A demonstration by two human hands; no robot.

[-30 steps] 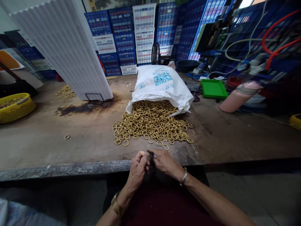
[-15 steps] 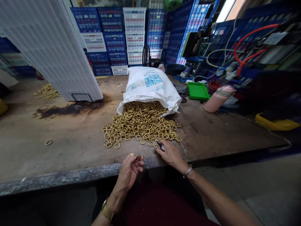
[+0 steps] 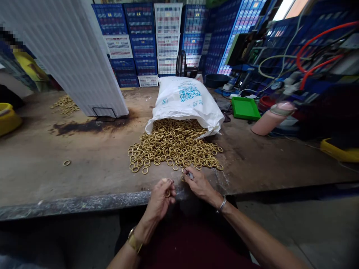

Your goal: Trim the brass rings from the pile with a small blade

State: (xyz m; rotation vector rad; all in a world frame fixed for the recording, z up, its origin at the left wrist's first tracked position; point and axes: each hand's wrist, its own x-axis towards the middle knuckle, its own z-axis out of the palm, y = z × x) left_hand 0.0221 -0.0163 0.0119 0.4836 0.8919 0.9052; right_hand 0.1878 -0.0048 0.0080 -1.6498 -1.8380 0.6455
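Observation:
Just above the table's front edge, my left hand (image 3: 162, 196) is closed, pinching a brass-coloured ring (image 3: 167, 193) in its fingers. My right hand (image 3: 199, 184) is close by on the right, curled around a small grey object (image 3: 190, 175) whose kind I cannot make out. At its fingertips is another ring (image 3: 183, 178), partly hidden; whether the fingers grip it I cannot tell. Just beyond both hands spreads a pile of rings (image 3: 171, 147), spilling from the mouth of a white woven sack (image 3: 165, 101) with blue print.
A single ring (image 3: 66, 163) lies apart at left. A tall white corrugated panel (image 3: 92, 74) stands behind it, near more rings (image 3: 66, 104). At right are a green tray (image 3: 245, 108) and a pink bottle (image 3: 270, 121). A person in yellow (image 3: 30, 67) is far left.
The view has swung slightly left, bringing a person in yellow into sight. My right hand has drawn a little nearer to my left hand. The ring in my left hand now shows more plainly.

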